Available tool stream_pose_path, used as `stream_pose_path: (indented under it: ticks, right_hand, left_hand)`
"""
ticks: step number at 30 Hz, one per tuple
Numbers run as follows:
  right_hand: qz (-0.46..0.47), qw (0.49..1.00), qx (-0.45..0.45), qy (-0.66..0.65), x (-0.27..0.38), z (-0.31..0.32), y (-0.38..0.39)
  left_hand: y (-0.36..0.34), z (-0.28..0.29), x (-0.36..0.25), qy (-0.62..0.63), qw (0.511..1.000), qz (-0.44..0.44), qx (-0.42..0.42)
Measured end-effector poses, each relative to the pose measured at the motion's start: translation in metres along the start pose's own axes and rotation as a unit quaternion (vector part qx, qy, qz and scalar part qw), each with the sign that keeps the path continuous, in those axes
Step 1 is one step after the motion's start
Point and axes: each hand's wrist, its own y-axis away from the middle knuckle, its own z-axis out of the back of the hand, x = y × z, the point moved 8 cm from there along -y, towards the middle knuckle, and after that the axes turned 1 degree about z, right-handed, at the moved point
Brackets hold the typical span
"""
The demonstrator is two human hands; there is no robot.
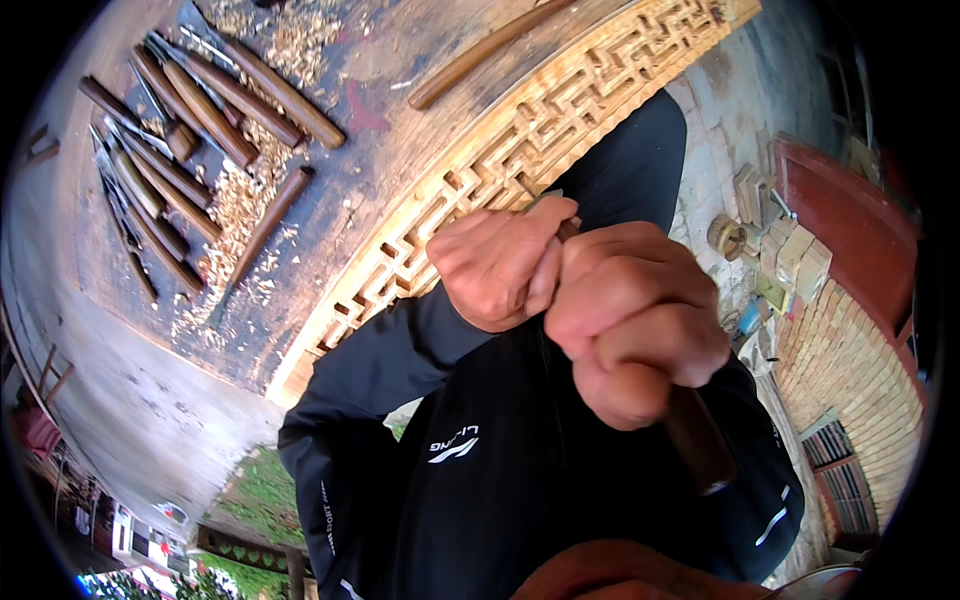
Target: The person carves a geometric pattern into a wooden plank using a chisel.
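Note:
A long wooden board (420, 225) carved with a geometric fretwork pattern lies along the table's edge in front of me. My right hand (640, 310) is wrapped round the dark wooden handle of a chisel (700, 450), whose butt end sticks out below the fist. Beside it, touching, my left hand (495, 265) is closed round the front of the same chisel, close over the board. The thin blade shows just past the left fingers, pointing down at the pattern; its very tip is hard to make out.
Several chisels (200, 110) with wooden handles lie on the table (370, 150) at the left among wood shavings (240, 200). One more handle (480, 55) lies behind the board. Wood blocks (790, 250) and a brick structure (850, 370) stand at the right, beyond my knee (635, 150).

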Motion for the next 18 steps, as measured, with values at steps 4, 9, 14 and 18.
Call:
stream_pose_path:
  ticks: [4, 9, 14, 18]
  right_hand:
    - [0.044, 0.998, -0.025, 0.027, 0.011, -0.012, 0.009]
    - [0.033, 0.997, 0.029, 0.066, 0.027, -0.008, 0.028]
    - [0.020, 0.996, 0.007, 0.091, 0.044, 0.001, 0.044]
    - [0.035, 0.999, 0.004, 0.029, 0.041, 0.021, 0.043]
  left_hand:
    - [0.004, 0.004, -0.005, -0.015, 0.999, 0.024, 0.015]
    - [0.009, 0.002, -0.010, -0.066, 0.995, -0.021, 0.069]
    - [0.007, -0.005, -0.018, -0.037, 0.990, -0.101, 0.090]
    - [0.007, -0.011, -0.021, -0.020, 0.985, -0.129, 0.115]
